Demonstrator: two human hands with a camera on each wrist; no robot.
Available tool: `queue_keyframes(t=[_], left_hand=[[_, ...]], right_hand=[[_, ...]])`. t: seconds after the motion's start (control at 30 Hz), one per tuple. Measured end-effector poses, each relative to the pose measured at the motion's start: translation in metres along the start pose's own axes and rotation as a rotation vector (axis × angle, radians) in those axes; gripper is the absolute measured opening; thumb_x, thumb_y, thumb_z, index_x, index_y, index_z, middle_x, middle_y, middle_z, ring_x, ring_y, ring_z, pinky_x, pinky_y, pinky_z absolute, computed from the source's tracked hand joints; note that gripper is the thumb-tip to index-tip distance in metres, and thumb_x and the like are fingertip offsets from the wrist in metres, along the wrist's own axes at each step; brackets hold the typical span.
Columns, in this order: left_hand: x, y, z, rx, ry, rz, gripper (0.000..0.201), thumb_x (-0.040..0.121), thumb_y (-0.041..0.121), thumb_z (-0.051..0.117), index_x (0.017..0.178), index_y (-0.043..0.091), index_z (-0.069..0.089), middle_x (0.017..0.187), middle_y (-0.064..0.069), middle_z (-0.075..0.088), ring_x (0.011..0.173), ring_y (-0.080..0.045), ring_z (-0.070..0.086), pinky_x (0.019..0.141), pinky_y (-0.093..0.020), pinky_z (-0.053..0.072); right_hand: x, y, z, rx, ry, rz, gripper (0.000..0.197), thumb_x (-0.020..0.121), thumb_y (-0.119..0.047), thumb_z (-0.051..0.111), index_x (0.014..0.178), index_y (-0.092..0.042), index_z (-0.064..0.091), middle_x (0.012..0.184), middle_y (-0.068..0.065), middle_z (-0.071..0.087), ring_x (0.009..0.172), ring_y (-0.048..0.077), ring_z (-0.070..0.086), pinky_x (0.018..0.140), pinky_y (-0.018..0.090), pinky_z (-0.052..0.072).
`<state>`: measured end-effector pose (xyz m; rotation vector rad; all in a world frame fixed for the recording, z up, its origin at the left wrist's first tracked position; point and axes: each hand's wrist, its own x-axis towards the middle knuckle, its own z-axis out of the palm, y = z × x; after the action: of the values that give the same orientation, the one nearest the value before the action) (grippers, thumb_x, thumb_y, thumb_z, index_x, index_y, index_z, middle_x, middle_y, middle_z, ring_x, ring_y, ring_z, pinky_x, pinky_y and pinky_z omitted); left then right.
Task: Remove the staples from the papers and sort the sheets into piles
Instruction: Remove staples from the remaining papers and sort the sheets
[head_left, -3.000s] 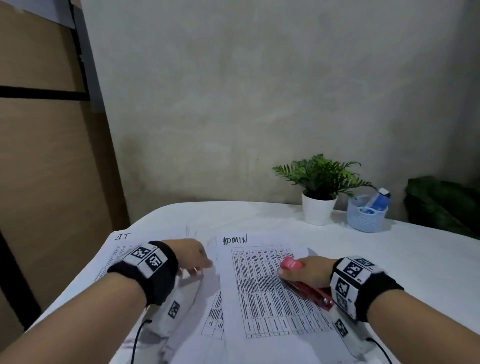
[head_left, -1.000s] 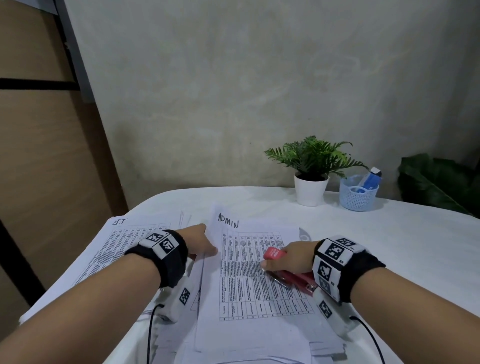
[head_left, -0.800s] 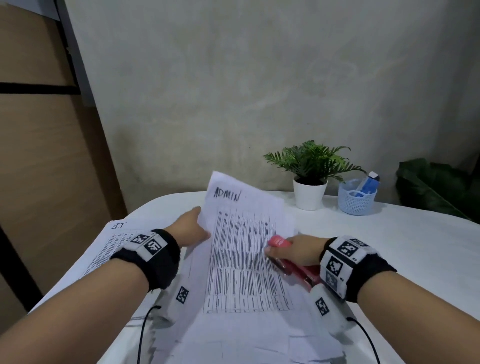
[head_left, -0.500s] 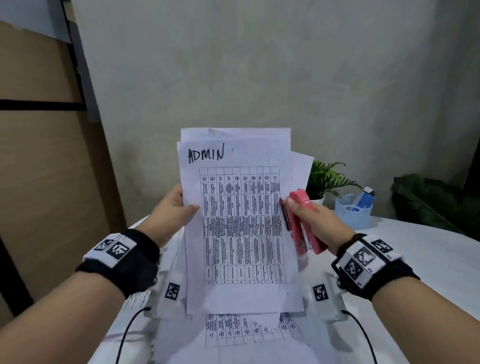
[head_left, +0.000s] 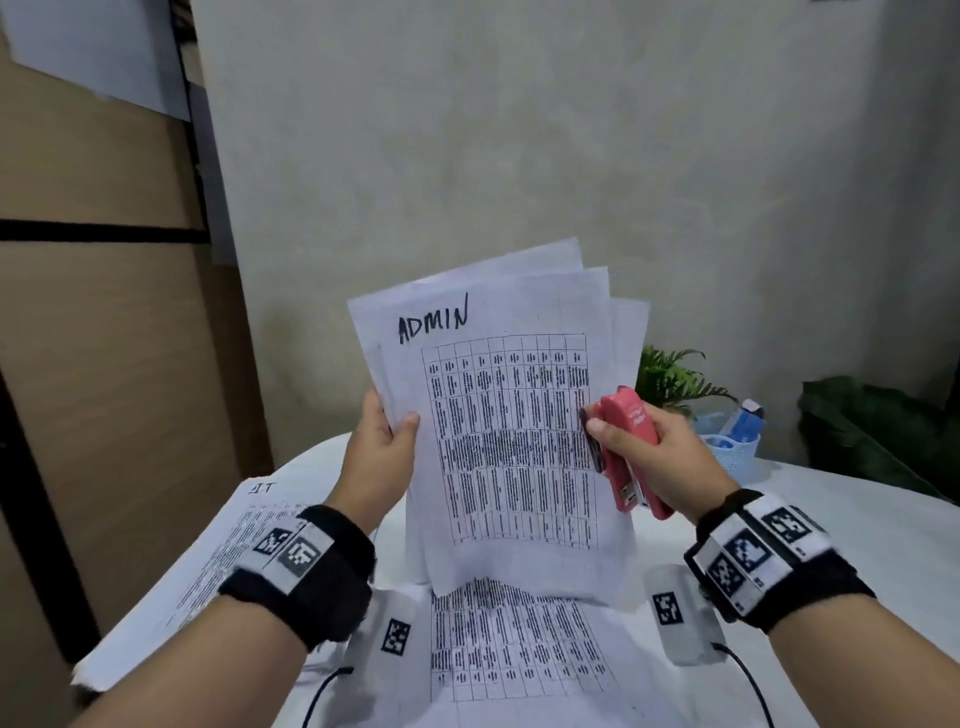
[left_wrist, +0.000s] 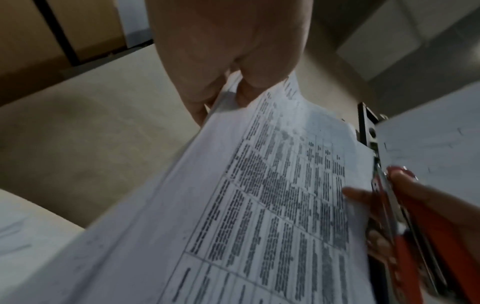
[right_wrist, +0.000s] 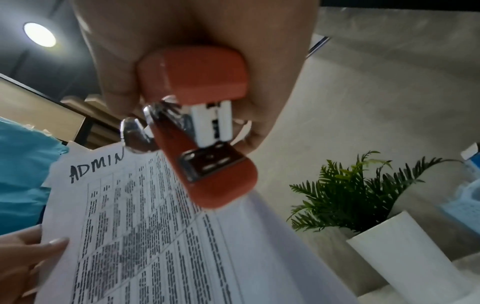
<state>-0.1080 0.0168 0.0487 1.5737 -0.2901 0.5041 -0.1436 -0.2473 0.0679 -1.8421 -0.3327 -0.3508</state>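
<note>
A fanned bundle of printed sheets, the front one headed ADMIN (head_left: 498, 415) (left_wrist: 259, 205) (right_wrist: 145, 236), stands upright above the table. My left hand (head_left: 387, 441) (left_wrist: 228, 61) pinches its left edge, thumb on the front. My right hand (head_left: 644, 457) (right_wrist: 182, 51) grips a red stapler (head_left: 631, 447) (right_wrist: 197, 102) (left_wrist: 426, 232) and holds the bundle's right edge with the thumb. More table-printed sheets (head_left: 514, 639) lie flat below the bundle. A pile headed IT (head_left: 223, 551) lies at the left of the table.
The white round table (head_left: 857, 530) carries a small potted fern (head_left: 670, 379) (right_wrist: 363, 195) and a light blue basket (head_left: 732, 447) behind the stapler. A dark leafy plant (head_left: 878, 431) stands at the far right. A wooden panel (head_left: 104, 364) rises at the left.
Both hands have lifted the ADMIN bundle off the table and stood it upright. Since half a second ago it tilted slightly and its back sheets fanned out to the right.
</note>
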Motion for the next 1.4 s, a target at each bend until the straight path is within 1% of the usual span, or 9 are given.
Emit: queue_keyframes(t=[0.13,0.27,0.4,0.6,0.7,0.77,1.1,1.3,1.4], left_hand=[[0.007,0.003,-0.002,0.036,0.001,0.024,0.033,0.099,-0.002,0.037,0.122,0.021,0.042,0.107,0.015,0.06,0.09,0.013,0.061,0.081,-0.013,0.051],[0.009,0.002,-0.01,0.141,0.003,0.038,0.038,0.099,0.0,0.034,0.109,0.034,0.047,0.108,0.01,0.063,0.099,-0.002,0.061,0.092,-0.031,0.05],[0.002,0.007,-0.005,0.038,-0.077,-0.033,0.039,0.099,-0.006,0.033,0.12,0.025,0.044,0.111,0.013,0.06,0.096,0.009,0.06,0.093,-0.019,0.048],[0.001,0.005,0.008,0.034,-0.051,-0.038,0.056,0.092,0.043,0.05,0.139,0.016,0.036,0.145,0.0,0.045,0.134,-0.015,0.042,0.113,-0.044,0.032],[0.008,0.008,0.011,0.012,0.071,-0.018,0.009,0.097,0.025,0.051,0.104,0.03,0.053,0.12,0.003,0.064,0.113,-0.018,0.06,0.102,-0.049,0.045],[0.01,0.011,0.012,0.017,0.117,-0.006,0.008,0.096,0.021,0.053,0.095,0.029,0.055,0.106,0.002,0.069,0.102,-0.021,0.066,0.095,-0.05,0.049],[-0.004,0.005,0.025,0.163,0.089,-0.081,0.023,0.102,0.029,0.038,0.113,0.009,0.038,0.094,0.0,0.053,0.084,-0.016,0.049,0.065,-0.028,0.04],[0.001,0.004,0.023,0.126,0.121,-0.058,0.021,0.102,0.028,0.036,0.085,0.016,0.035,0.084,-0.005,0.042,0.071,-0.015,0.04,0.065,-0.03,0.036],[0.003,0.015,0.021,0.072,0.066,-0.025,0.018,0.099,0.032,0.043,0.106,0.016,0.041,0.097,0.002,0.054,0.081,-0.013,0.051,0.076,-0.032,0.044]], right_hand=[[0.0,-0.006,-0.005,0.017,0.085,-0.061,0.004,0.083,-0.033,0.062,0.086,-0.03,0.062,0.076,-0.001,0.065,0.073,0.017,0.063,0.071,0.029,0.051],[0.004,-0.012,-0.012,0.059,0.096,-0.079,0.016,0.077,-0.037,0.063,0.085,-0.023,0.062,0.068,-0.004,0.065,0.066,0.016,0.063,0.067,0.029,0.05],[0.006,-0.01,-0.014,0.103,0.054,-0.058,0.032,0.072,-0.042,0.066,0.088,-0.015,0.062,0.074,0.004,0.064,0.063,0.018,0.062,0.065,0.033,0.052],[0.008,-0.01,-0.006,0.106,-0.009,-0.049,0.027,0.073,-0.039,0.071,0.082,-0.015,0.061,0.063,-0.001,0.063,0.057,0.014,0.062,0.059,0.029,0.052],[0.009,-0.013,-0.005,0.111,-0.02,-0.057,0.025,0.075,-0.036,0.065,0.087,-0.014,0.064,0.062,-0.003,0.063,0.057,0.014,0.062,0.058,0.029,0.052],[0.011,-0.016,-0.003,0.117,0.007,-0.068,0.016,0.082,-0.033,0.066,0.089,-0.019,0.066,0.066,0.0,0.064,0.059,0.017,0.062,0.06,0.032,0.052],[0.004,-0.008,0.022,-0.069,-0.074,0.032,0.034,0.079,-0.045,0.064,0.098,-0.017,0.064,0.082,0.007,0.068,0.071,0.022,0.067,0.069,0.036,0.056],[0.004,-0.017,0.026,0.011,0.069,-0.008,0.031,0.082,-0.041,0.063,0.103,-0.017,0.065,0.089,0.006,0.068,0.069,0.012,0.067,0.065,0.027,0.056],[0.006,-0.027,0.021,0.063,0.056,-0.048,0.028,0.082,-0.039,0.064,0.099,-0.017,0.066,0.081,0.004,0.066,0.067,0.016,0.066,0.069,0.035,0.057]])
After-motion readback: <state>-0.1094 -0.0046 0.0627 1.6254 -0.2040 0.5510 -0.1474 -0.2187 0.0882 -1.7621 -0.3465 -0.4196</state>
